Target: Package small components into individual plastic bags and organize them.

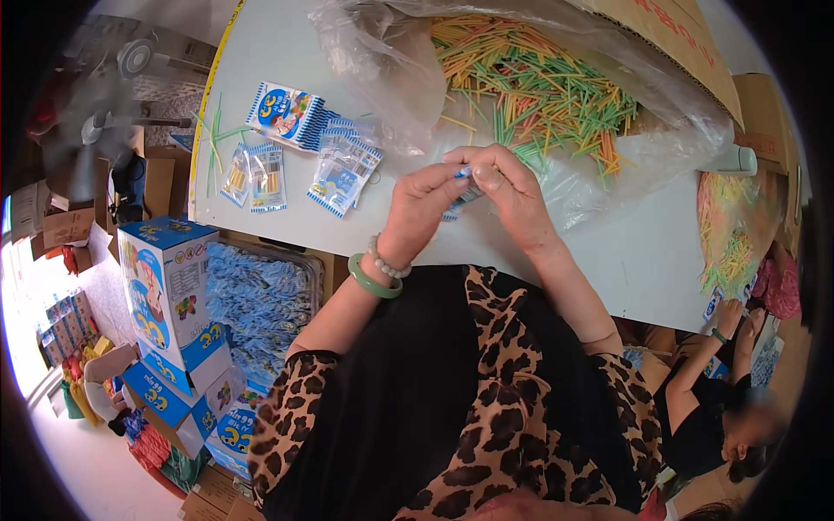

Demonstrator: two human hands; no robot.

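Note:
Both of my hands meet over the near part of the white table. My left hand (420,207), with a bead bracelet and a green bangle at its wrist, pinches the edge of a small blue-and-clear packet (470,193). My right hand (512,189) grips the same packet from the other side, thumb and fingers pressed together. Most of the packet is hidden by my fingers. Left of my hands lie clear packets with blue edges (341,178), a stack of blue-and-white printed packets (287,115) and two small packets with yellow sticks (268,177).
Beyond my hands, a clear plastic bag (556,195) in a cardboard box spills many coloured thin sticks (565,113). Loose green sticks (215,143) lie at the table's left. Below stand blue-and-white cartons (161,286) and a bin of blue packets (261,291). Another person (708,391) works at right.

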